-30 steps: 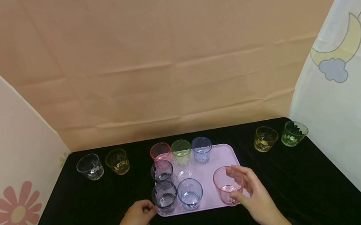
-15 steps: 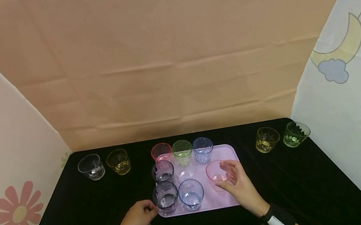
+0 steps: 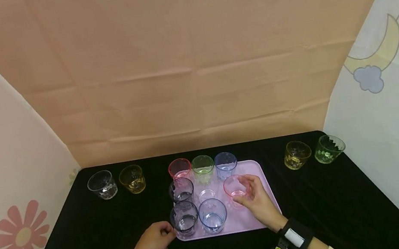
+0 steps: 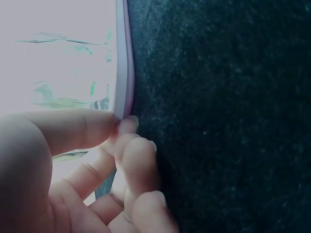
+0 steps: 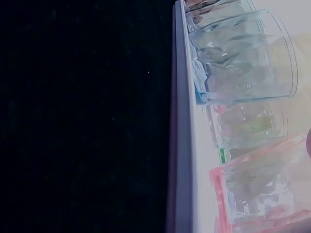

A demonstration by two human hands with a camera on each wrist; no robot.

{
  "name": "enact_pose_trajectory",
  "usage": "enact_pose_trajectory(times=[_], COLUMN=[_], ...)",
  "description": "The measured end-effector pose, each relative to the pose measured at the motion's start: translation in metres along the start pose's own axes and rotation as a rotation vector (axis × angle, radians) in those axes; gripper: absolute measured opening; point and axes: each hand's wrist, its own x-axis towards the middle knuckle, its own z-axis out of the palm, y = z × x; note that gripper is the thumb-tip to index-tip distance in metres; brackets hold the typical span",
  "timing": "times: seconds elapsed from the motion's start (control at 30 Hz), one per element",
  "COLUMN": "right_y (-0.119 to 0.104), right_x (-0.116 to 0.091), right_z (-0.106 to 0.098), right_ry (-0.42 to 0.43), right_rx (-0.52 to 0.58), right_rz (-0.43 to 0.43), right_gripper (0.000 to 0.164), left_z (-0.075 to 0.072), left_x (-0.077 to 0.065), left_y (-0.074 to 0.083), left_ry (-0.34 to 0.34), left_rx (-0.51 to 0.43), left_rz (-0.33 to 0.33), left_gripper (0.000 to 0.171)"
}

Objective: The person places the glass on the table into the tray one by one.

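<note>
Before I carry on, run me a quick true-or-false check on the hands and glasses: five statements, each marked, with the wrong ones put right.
1. The right hand holds the pale pink glass. True.
2. The left hand is gripping a yellow glass. False: the left hand pinches the edge of the tray.
3. The clear glass at the far left stands off the tray. True.
4. The outermost glass on the right is blue and sits on the tray. False: it is a dark green glass, on the black table.
5. In the back row, the green-rimmed glass stands between the red-rimmed glass and the blue-rimmed glass. True.
</note>
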Motion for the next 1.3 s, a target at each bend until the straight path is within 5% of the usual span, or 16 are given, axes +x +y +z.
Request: enact_pose_trajectory(times=[1.3], right_y=[0.007], right_x=[0.006], right_z=[0.014], right_ry=[0.012], right_rx=[0.031], right_rz=[0.000], right_gripper=[0.064], left_z=[0.000], left_x=[0.000], left_y=[0.001], left_ry=[-0.003], left_rx=[-0.003], left_rz=[0.006], left_gripper=[0.013])
